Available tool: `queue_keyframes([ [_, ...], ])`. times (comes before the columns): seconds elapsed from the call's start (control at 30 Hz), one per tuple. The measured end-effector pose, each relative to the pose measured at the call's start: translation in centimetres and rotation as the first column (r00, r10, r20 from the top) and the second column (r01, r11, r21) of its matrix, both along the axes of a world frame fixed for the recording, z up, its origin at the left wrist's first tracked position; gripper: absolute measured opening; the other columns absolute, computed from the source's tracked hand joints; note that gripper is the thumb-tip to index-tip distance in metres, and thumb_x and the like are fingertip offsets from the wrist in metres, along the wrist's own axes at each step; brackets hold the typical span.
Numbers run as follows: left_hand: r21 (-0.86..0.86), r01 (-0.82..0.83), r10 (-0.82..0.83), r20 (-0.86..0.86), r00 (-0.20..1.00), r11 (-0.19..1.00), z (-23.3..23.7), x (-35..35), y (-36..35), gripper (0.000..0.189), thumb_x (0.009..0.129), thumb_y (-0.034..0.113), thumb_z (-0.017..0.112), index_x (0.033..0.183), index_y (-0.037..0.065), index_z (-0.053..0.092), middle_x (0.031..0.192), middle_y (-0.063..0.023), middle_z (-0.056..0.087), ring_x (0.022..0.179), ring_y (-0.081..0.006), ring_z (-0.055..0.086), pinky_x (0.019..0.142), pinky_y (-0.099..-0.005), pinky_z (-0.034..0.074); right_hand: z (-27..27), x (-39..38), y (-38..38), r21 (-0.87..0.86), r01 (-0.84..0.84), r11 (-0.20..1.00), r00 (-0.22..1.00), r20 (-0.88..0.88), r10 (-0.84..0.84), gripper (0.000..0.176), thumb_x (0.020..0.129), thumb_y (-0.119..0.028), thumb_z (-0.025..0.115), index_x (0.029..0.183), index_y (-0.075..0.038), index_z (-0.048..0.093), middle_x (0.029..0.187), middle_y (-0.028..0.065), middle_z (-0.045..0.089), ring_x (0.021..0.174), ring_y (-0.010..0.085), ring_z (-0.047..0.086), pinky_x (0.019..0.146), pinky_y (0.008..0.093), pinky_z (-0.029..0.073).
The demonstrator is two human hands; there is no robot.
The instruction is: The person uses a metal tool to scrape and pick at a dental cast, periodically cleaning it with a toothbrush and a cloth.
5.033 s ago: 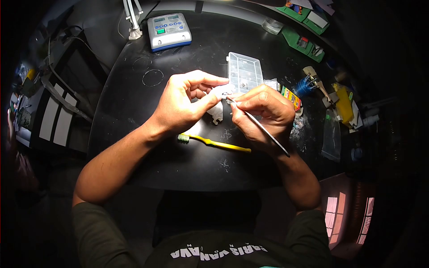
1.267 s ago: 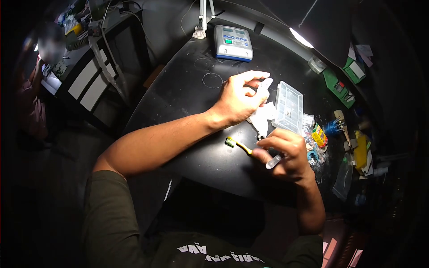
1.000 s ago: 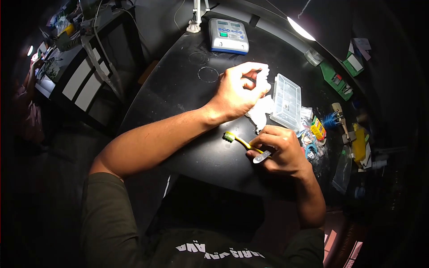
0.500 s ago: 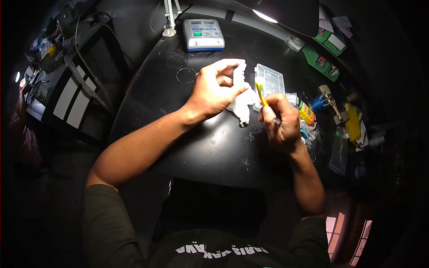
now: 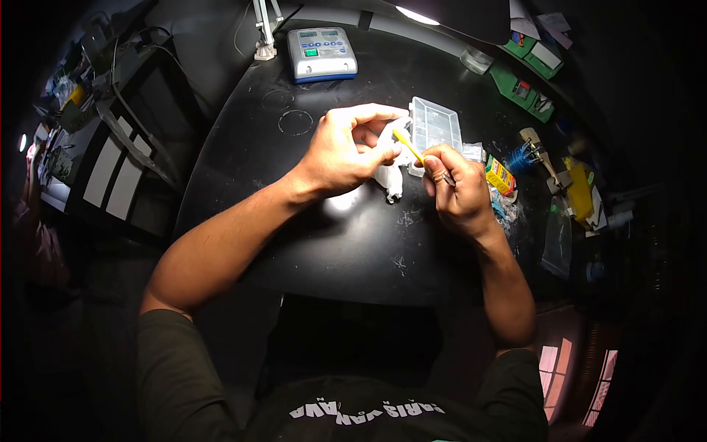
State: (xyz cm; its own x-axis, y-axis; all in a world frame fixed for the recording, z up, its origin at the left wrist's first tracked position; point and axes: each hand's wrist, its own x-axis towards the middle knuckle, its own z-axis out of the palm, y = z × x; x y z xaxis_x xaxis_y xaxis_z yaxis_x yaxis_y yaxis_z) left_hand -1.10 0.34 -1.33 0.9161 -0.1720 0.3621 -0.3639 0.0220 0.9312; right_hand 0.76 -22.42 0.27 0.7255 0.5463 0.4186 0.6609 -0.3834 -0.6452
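My left hand (image 5: 337, 151) grips a white dental cast (image 5: 389, 134) between thumb and fingers, over the black table. A row of tooth shapes shows on the cast in the earlier view; fingers and glare hide much of it now. In my right hand (image 5: 462, 193) is a yellow toothbrush (image 5: 410, 145), pinched by its handle, its head right at the cast. Below the cast lies a crumpled white cloth or tissue (image 5: 391, 182). A clear plastic box (image 5: 436, 127) sits just behind both hands.
A grey control unit (image 5: 322, 55) stands at the back left, beside a white lamp arm (image 5: 265, 44). To the right are a yellow-and-red small box (image 5: 501, 178), blue wire (image 5: 521, 158), a plastic bag (image 5: 557, 243) and green holders (image 5: 521, 92). A dark lamp head (image 5: 464, 18) hangs overhead.
The toothbrush has moved left, from beside the cast onto it, and its head has turned. My left hand has tilted the cast. The whole view has shifted slightly.
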Motion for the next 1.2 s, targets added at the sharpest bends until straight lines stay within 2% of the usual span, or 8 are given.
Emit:
queue_keyframes([
  [0.13, -0.010, 0.013, -0.014, -0.054, 0.998, 1.000, -0.5, 0.4, -0.1, 0.047, 0.094, 0.000, 0.073, 0.138, -0.005, 0.060, 0.117, -0.0148, 0.073, 0.098, -0.0145, 0.072, 0.089, -0.0300, 0.062, 0.8, 0.0, -0.3, -0.047, 0.016, 0.999, 0.999, -0.045, -0.018, 0.023, 0.107, -0.012, 0.056, 0.089, -0.001, 0.065, 0.058, 0.0064, 0.061, 0.050, 0.0142, 0.061, 0.050, 0.0310, 0.045],
  [0.4, -0.371, -0.028, -0.039, -0.170, 0.985, 0.928, -0.5, 1.1, 1.0, 0.043, 0.099, 0.007, 0.071, 0.137, -0.006, 0.057, 0.120, -0.0179, 0.070, 0.098, -0.0199, 0.074, 0.093, -0.0343, 0.063, 0.6, 0.1, -0.7, -0.122, 0.008, 0.992, 0.999, 0.038, -0.003, 0.021, 0.103, -0.009, 0.059, 0.084, -0.002, 0.062, 0.062, 0.0171, 0.062, 0.055, 0.0355, 0.065, 0.053, 0.0388, 0.047],
  [0.43, -0.399, -0.034, -0.040, -0.177, 0.983, 0.916, -0.8, 1.4, 1.1, 0.043, 0.099, 0.008, 0.071, 0.137, -0.006, 0.057, 0.120, -0.0178, 0.070, 0.097, -0.0198, 0.074, 0.093, -0.0343, 0.063, 0.8, -0.2, -0.5, -0.153, -0.027, 0.988, 0.993, 0.106, 0.044, 0.023, 0.102, -0.010, 0.061, 0.083, 0.000, 0.064, 0.058, 0.0113, 0.059, 0.049, 0.0194, 0.057, 0.050, 0.0346, 0.043],
  [0.53, -0.449, -0.038, -0.067, -0.215, 0.974, 0.893, -0.9, 1.5, 1.0, 0.043, 0.099, 0.010, 0.073, 0.136, -0.005, 0.057, 0.119, -0.0174, 0.070, 0.096, -0.0195, 0.073, 0.092, -0.0348, 0.063, 0.4, -0.6, -0.3, -0.239, -0.220, 0.946, 0.966, 0.084, 0.246, 0.016, 0.094, -0.014, 0.070, 0.083, -0.003, 0.065, 0.066, 0.0180, 0.064, 0.062, 0.0391, 0.066, 0.058, 0.0447, 0.049],
  [0.6, -0.473, -0.022, -0.097, -0.226, 0.969, 0.881, -0.8, 1.2, 0.9, 0.043, 0.098, 0.010, 0.073, 0.135, -0.005, 0.057, 0.119, -0.0175, 0.070, 0.096, -0.0198, 0.074, 0.092, -0.0352, 0.063, 0.6, -1.4, -0.1, -0.319, -0.272, 0.908, 0.957, 0.011, 0.290, 0.017, 0.088, -0.018, 0.077, 0.082, -0.005, 0.067, 0.062, 0.0140, 0.062, 0.060, 0.0360, 0.064, 0.058, 0.0432, 0.049],
  [0.87, -0.369, -0.025, -0.046, -0.183, 0.982, 0.929, -0.2, 0.5, 0.5, 0.041, 0.096, 0.004, 0.074, 0.134, -0.005, 0.060, 0.119, -0.0179, 0.070, 0.098, -0.0212, 0.075, 0.091, -0.0350, 0.063, 0.0, -1.1, -0.2, -0.304, -0.393, 0.868, 0.914, -0.031, 0.403, 0.022, 0.073, -0.018, 0.083, 0.076, -0.005, 0.066, 0.069, 0.0111, 0.065, 0.064, 0.0329, 0.066, 0.059, 0.0419, 0.051],
  [1.07, -0.197, -0.096, 0.072, -0.124, 0.990, 0.976, 0.1, 0.3, 0.5, 0.050, 0.087, -0.002, 0.081, 0.133, -0.005, 0.061, 0.109, -0.0130, 0.069, 0.091, -0.0173, 0.075, 0.085, -0.0293, 0.064, 0.1, -1.5, 0.0, -0.291, -0.416, 0.861, 0.903, -0.020, 0.430, 0.026, 0.072, -0.022, 0.089, 0.079, -0.006, 0.069, 0.072, 0.0092, 0.065, 0.066, 0.0305, 0.067, 0.059, 0.0400, 0.051],
  [1.2, -0.136, -0.143, 0.133, -0.084, 0.988, 0.980, 0.0, 0.1, 0.2, 0.055, 0.084, -0.003, 0.084, 0.133, -0.004, 0.061, 0.105, -0.0092, 0.066, 0.089, -0.0128, 0.073, 0.080, -0.0247, 0.062, 0.4, -1.3, 0.5, -0.087, -0.300, 0.950, 0.918, 0.246, 0.312, 0.029, 0.073, -0.018, 0.091, 0.091, -0.004, 0.073, 0.075, 0.0080, 0.065, 0.062, 0.0241, 0.064, 0.056, 0.0365, 0.049],
])
